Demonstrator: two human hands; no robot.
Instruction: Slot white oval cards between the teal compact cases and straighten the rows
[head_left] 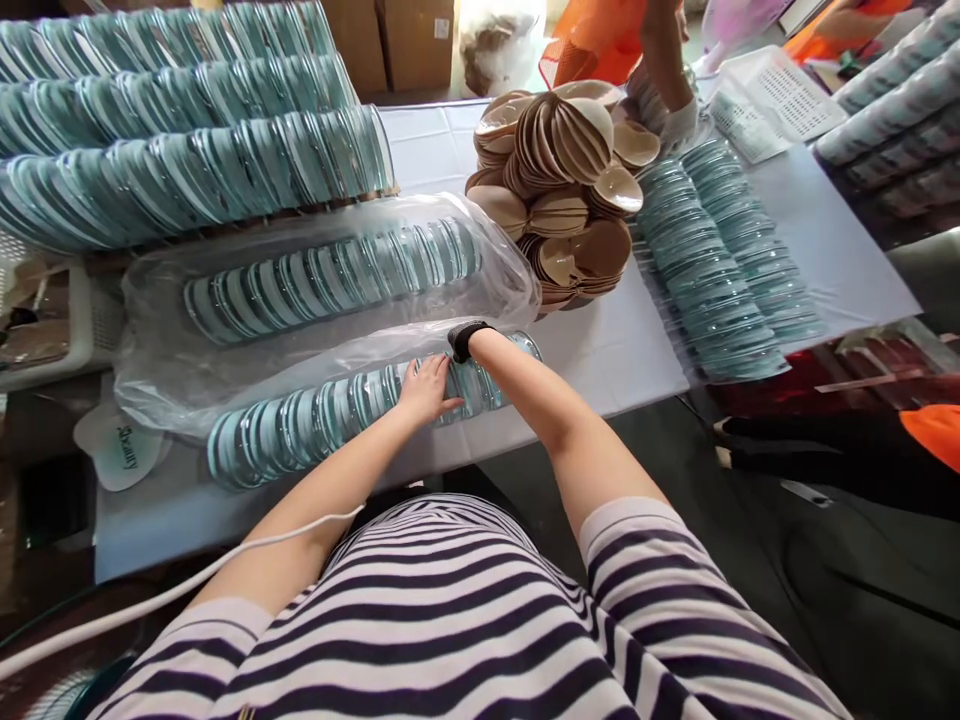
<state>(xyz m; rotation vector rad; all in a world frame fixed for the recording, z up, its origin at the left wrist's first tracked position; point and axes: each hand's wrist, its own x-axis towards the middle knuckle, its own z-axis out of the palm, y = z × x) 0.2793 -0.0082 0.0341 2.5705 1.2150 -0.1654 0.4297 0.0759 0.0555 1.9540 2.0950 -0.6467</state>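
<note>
A front row of bluish, glass-like plates stands on edge, packed close together along the near side of the table. My left hand rests on the right part of this row, fingers stretched out and thumb apart. Just beyond it, my right hand wears a black covering and bends down over the same row; its fingers are hidden. Behind the front row, a second row of plates lies inside a clear plastic bag. The bag's near edge reaches the front row.
Brown, shallow oval pieces are piled beyond my right hand. Further rows of plates stand at back left, and stacked plates at right. Another person's gloved hand is by a white basket. A white cable crosses my left arm.
</note>
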